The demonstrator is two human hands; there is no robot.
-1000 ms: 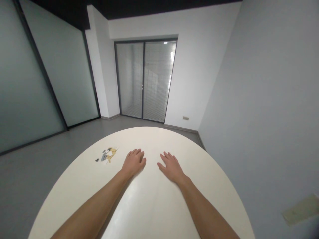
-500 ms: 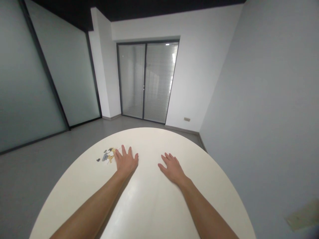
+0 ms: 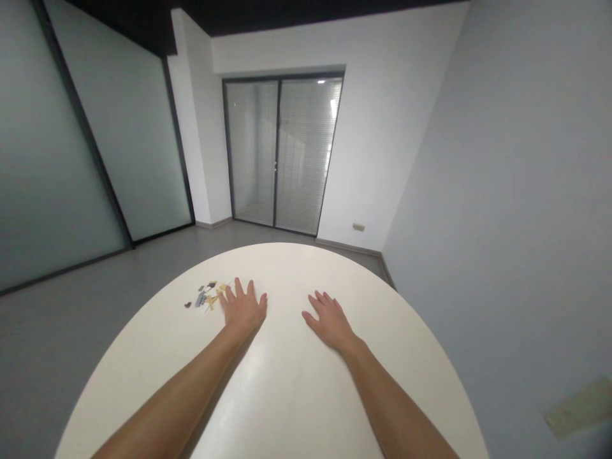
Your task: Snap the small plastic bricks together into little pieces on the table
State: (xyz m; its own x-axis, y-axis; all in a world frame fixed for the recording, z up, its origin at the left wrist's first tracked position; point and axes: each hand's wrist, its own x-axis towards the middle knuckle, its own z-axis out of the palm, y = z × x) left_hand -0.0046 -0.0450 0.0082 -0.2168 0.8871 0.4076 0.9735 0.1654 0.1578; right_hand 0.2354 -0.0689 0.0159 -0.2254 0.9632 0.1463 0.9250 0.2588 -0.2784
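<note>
Both of my forearms reach out over a round cream table [image 3: 287, 395]. My left hand [image 3: 243, 306] lies flat on it with fingers spread, palm down, holding nothing. Its fingertips touch the right edge of a small heap of tiny grey, black and yellow pieces [image 3: 206, 296] at the table's far left. My right hand [image 3: 329, 319] rests flat on the tabletop further right, fingers stretched out and together, empty. The pieces are too small to name.
The far table edge curves just beyond both hands. Behind it is grey floor, a glass sliding door with blinds [image 3: 282, 153], frosted glass panels [image 3: 71, 159] on the left and a plain wall [image 3: 502, 191] close on the right.
My left hand slid left from beside the right hand to the heap of small pieces, and its fingers spread. The right hand has stayed where it was.
</note>
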